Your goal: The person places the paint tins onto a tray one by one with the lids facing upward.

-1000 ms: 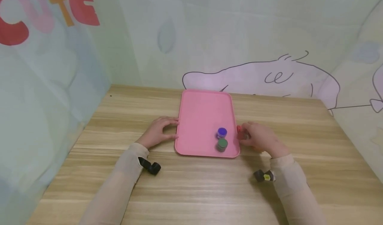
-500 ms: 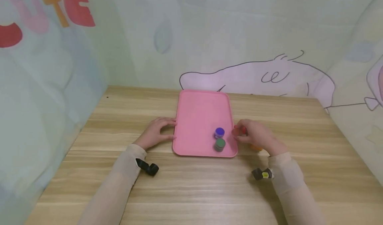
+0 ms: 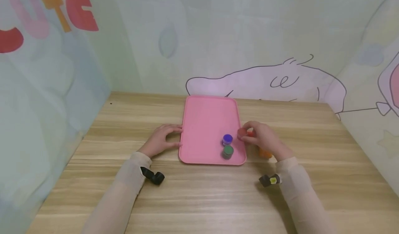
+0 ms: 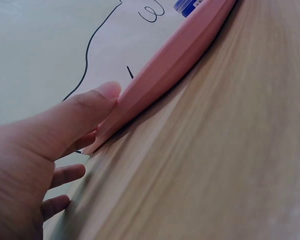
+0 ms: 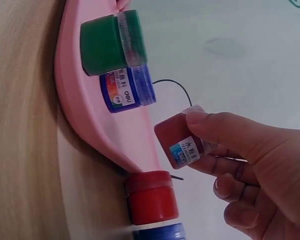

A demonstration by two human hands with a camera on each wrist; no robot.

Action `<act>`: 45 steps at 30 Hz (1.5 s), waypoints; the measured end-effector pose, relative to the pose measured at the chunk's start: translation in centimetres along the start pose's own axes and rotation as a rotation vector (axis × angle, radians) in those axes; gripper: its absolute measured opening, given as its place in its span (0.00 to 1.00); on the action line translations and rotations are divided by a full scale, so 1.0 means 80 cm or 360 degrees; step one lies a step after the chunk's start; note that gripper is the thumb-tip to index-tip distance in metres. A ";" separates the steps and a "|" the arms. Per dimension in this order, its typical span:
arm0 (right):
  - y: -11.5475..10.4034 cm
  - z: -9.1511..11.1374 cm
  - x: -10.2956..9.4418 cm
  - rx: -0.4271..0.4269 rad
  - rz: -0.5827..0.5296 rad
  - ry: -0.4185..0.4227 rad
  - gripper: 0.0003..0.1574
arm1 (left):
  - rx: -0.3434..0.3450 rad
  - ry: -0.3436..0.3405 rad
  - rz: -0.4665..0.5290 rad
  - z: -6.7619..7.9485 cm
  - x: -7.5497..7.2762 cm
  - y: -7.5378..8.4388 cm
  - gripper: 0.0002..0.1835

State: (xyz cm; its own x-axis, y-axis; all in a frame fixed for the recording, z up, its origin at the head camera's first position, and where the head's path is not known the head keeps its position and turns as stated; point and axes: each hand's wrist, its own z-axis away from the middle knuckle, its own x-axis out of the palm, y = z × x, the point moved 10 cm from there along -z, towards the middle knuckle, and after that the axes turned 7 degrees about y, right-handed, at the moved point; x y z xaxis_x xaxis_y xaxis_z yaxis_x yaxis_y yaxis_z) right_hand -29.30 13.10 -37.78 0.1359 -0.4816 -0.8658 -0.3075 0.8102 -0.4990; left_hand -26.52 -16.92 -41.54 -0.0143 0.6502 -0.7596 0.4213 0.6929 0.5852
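My right hand [image 3: 264, 137] pinches a reddish-brown paint jar [image 5: 176, 139] between thumb and fingers. In the head view this jar overlaps the right rim of a pink tray [image 3: 207, 118]; the right wrist view has it tilted. A green paint jar [image 3: 228, 152] and a blue paint jar [image 3: 227, 140] stand close together near the tray's front right corner. My left hand [image 3: 160, 140] is at the tray's left side, thumb and fingers spread, fingertips right at the rim. In the left wrist view its thumb [image 4: 107, 91] lies against the tray's outer wall.
Right of the tray stand a red paint jar [image 5: 152, 199] and a blue-topped jar [image 5: 160, 231], cut off by the frame. Something orange [image 3: 265, 153] shows beneath my right hand. A printed cloth [image 3: 149, 36] hangs behind the wooden table [image 3: 199, 199].
My right hand has carried the reddish-brown jar from beside the tray leftward to over its right rim, uncovering the orange thing and the red jar. My left hand has stayed at the tray.
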 end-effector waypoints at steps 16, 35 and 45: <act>-0.015 -0.027 0.014 -0.0163 -0.0072 0.0141 0.17 | 0.0021 0.0015 -0.0008 -0.002 0.001 0.000 0.29; -0.014 -0.040 0.040 -0.0085 -0.0185 0.0061 0.18 | 0.0025 0.0020 0.0005 0.001 0.002 0.000 0.29; -0.018 -0.045 0.040 -0.0097 -0.0183 0.0052 0.18 | 0.0025 0.0026 -0.0003 0.000 0.000 -0.001 0.29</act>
State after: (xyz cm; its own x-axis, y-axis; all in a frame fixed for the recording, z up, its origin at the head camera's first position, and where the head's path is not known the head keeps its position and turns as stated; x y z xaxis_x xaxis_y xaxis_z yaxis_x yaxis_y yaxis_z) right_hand -31.82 9.20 -39.72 0.1432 -0.5817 -0.8007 -0.3485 0.7276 -0.5909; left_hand -26.54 -16.99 -41.58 -0.0301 0.6541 -0.7558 0.4353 0.6892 0.5792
